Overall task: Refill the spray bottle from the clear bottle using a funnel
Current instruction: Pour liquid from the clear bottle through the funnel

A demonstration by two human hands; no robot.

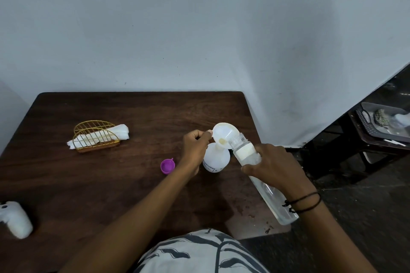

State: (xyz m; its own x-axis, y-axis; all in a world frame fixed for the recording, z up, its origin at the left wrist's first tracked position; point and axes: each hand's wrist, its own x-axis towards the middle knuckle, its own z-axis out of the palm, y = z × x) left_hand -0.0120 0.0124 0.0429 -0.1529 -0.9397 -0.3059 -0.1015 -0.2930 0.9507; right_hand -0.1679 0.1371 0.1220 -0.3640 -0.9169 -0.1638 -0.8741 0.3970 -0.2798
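Observation:
A white spray bottle body (216, 158) stands on the dark wooden table (111, 173) with a white funnel (225, 137) seated in its neck. My left hand (196, 146) pinches the funnel's rim tab on the left side. My right hand (275, 167) grips a long clear bottle (266, 184), tilted with its open threaded mouth (238, 139) at the funnel's right edge. The bottle's purple cap (167, 166) lies on the table to the left. A white spray head (15, 219) lies at the table's near left edge.
A gold wire holder (96, 136) with white napkins stands at the back left of the table. A wall runs behind the table. To the right, past the table's edge, a low dark stand carries a grey tray (381, 124).

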